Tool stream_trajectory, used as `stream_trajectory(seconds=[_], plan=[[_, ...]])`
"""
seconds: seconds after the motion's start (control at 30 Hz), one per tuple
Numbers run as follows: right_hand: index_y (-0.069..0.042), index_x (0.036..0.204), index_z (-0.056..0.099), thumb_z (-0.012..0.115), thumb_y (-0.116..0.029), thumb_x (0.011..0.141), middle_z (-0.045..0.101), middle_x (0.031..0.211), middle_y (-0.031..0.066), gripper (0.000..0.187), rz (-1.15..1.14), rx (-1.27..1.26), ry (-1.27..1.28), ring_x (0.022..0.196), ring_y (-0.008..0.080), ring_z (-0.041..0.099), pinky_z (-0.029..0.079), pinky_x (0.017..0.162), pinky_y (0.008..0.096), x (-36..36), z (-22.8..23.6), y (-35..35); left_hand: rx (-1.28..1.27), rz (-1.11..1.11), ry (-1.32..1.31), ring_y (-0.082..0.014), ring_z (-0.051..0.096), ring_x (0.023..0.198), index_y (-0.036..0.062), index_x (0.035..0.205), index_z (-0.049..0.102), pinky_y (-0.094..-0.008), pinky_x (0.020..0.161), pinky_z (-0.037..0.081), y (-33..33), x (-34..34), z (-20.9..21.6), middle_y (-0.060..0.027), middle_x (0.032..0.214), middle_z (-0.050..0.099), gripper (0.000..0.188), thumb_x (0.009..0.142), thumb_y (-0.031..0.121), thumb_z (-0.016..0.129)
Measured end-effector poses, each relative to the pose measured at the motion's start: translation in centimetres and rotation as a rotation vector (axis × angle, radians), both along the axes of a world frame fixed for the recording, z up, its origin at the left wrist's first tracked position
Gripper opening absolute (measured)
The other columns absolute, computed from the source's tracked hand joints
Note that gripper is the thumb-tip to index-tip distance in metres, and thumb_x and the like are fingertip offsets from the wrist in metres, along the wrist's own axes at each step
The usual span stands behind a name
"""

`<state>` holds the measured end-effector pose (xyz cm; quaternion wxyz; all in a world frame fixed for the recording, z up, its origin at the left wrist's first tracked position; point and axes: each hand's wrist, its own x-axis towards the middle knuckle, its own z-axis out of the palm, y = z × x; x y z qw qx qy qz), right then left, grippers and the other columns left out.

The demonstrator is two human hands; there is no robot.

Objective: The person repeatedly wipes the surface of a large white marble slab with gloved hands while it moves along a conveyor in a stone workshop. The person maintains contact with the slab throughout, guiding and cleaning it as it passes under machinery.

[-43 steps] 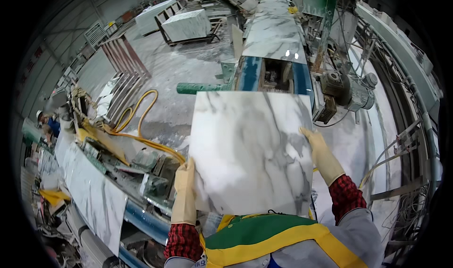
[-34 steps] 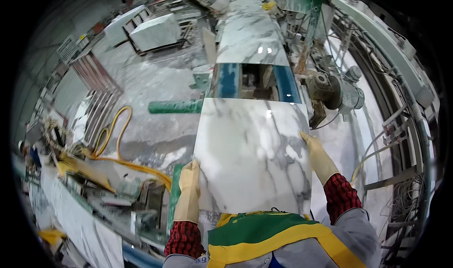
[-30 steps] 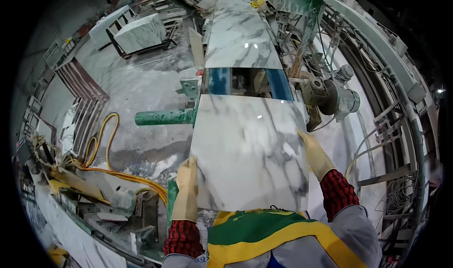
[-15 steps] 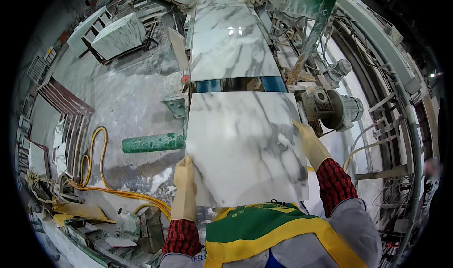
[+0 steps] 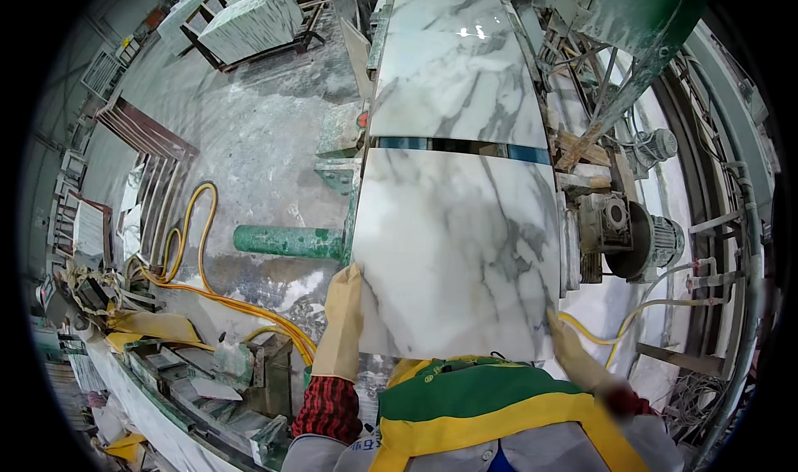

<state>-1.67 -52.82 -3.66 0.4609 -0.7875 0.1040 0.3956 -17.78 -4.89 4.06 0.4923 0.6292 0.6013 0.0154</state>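
Left grip (image 5: 342, 307) at eight o'clock, right grip (image 5: 571, 351) at four; can't tell if they're pinching! Skewed pushing could chip the near slab (image 5: 457, 252) against the far slab (image 5: 457, 77), twelve o'clock.

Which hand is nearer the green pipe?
Left. The left hand is at the left edge of the nearer slab, near the green pipe; the right hand is across the slab, at its right edge.

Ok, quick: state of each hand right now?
Left hand: at left edge of near marble slab; open or closed, can't tell.
Right hand: at the slab's right edge, near corner; grip can't be told.
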Motion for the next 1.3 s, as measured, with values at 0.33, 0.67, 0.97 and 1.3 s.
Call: stream_trajectory(seconds=[0.33, 0.67, 0.97, 1.3], plan=[[0.005, 0.137, 0.069, 0.075, -0.044, 0.112, 0.076, 0.119, 0.0090, 0.056, -0.285, 0.170, 0.020, 0.103, 0.0176, 0.071, 0.058, 0.089, 0.0342, -1.5, 1.0, 2.7, 0.368, -0.181, 0.064, -0.0408, 0.073, 0.119, 0.0096, 0.140, 0.076, -0.0448, 0.108, 0.052, 0.7, 0.9, -3.9, -0.0218, 0.124, 0.079, 0.058, 0.113, 0.057, 0.057], [0.003, 0.135, 0.071, 0.077, -0.043, 0.111, 0.076, 0.118, 0.0083, 0.052, -0.330, 0.136, 0.038, 0.102, 0.0177, 0.071, 0.058, 0.087, 0.0344, -0.4, 0.0, 3.5, 0.349, -0.178, -0.055, -0.0384, 0.073, 0.114, 0.0012, 0.133, 0.075, -0.0447, 0.103, 0.053, 2.1, 2.0, -4.9, -0.0224, 0.120, 0.078, 0.051, 0.114, 0.047, 0.062], [-0.001, 0.135, 0.072, 0.077, -0.047, 0.110, 0.077, 0.115, 0.0054, 0.052, -0.357, 0.237, 0.051, 0.101, 0.0167, 0.071, 0.059, 0.089, 0.0344, 1.0, 0.0, 4.7, 0.231, -0.094, -0.045, -0.0315, 0.073, 0.128, 0.0059, 0.147, 0.073, -0.0400, 0.111, 0.052, 3.1, 3.5, -5.4, -0.0152, 0.137, 0.080, 0.057, 0.113, 0.051, 0.065], [0.002, 0.145, 0.068, 0.076, -0.048, 0.111, 0.075, 0.133, 0.0092, 0.061, -0.234, 0.018, -0.077, 0.116, 0.0196, 0.068, 0.056, 0.103, 0.0374, 3.1, 0.9, 5.3, 0.249, -0.068, -0.078, -0.0382, 0.075, 0.110, -0.0016, 0.129, 0.077, -0.0446, 0.099, 0.056, 2.1, 6.2, -2.3, -0.0238, 0.117, 0.081, 0.043, 0.112, 0.036, 0.064]])
